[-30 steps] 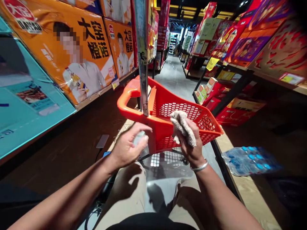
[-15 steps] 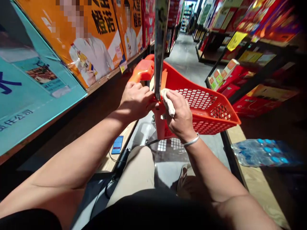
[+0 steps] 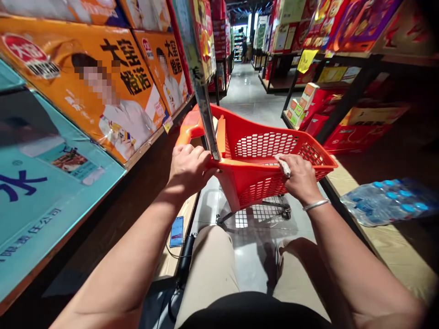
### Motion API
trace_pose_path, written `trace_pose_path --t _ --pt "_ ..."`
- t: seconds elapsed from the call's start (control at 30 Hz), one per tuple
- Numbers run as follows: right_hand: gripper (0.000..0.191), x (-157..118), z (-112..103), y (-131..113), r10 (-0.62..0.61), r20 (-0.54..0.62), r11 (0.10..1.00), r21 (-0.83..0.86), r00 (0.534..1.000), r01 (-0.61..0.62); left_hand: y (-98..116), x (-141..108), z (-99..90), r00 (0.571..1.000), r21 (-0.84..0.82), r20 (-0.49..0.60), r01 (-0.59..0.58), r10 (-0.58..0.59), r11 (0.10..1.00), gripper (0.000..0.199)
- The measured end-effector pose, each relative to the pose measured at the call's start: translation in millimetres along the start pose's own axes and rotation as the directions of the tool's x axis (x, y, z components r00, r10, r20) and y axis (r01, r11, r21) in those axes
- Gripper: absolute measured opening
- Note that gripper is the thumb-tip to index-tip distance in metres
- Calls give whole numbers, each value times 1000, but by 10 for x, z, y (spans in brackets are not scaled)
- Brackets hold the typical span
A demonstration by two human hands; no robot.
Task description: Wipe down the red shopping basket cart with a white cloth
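A red-orange plastic shopping cart (image 3: 240,176) with perforated basket walls stands in front of my knees. Closed around its handle end, beside the upright metal pole (image 3: 202,96), is my left hand (image 3: 190,167). My right hand (image 3: 302,176) is closed on a crumpled whitish cloth (image 3: 284,165) and rests against the basket's near top rim. Part of the cloth is hidden under the fingers. Wheels (image 3: 284,211) on metal legs show under the basket.
Orange drink cartons (image 3: 85,82) and a turquoise carton (image 3: 61,183) line the left shelf. A phone (image 3: 177,232) lies on the low wooden board at left. Shrink-wrapped water bottles (image 3: 391,201) sit on the right-hand board. Red gift boxes (image 3: 356,130) fill the right shelves.
My right hand has slid the cloth rightward along the basket rim, away from the pole. My left hand stays on the handle end. The view has tilted, and the basket sits more level.
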State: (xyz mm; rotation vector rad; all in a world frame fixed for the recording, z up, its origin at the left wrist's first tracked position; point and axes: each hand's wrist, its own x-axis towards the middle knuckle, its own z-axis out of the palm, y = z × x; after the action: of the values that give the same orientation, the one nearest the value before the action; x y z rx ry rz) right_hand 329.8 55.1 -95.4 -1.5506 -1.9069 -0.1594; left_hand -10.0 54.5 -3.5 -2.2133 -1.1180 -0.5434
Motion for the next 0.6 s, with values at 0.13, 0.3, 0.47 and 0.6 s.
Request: trace_pose_path --t 0.13,0.3,0.47,0.6 --pt "62 29 104 -450 -47 -115 973 221 992 72 24 20 -9 998 -12 59 35 -34 999 28" --pt "54 233 126 -1233 -298 -107 865 389 949 316 20 30 -26 982 -102 149 129 -113 986 33" --pt "45 221 177 -681 -355 -47 873 340 934 349 -47 -3 -97 941 -140 290 224 -177 964 38" --pt "28 62 192 334 -147 -47 973 172 988 153 -73 -27 -129 925 -88 340 212 -171 973 48"
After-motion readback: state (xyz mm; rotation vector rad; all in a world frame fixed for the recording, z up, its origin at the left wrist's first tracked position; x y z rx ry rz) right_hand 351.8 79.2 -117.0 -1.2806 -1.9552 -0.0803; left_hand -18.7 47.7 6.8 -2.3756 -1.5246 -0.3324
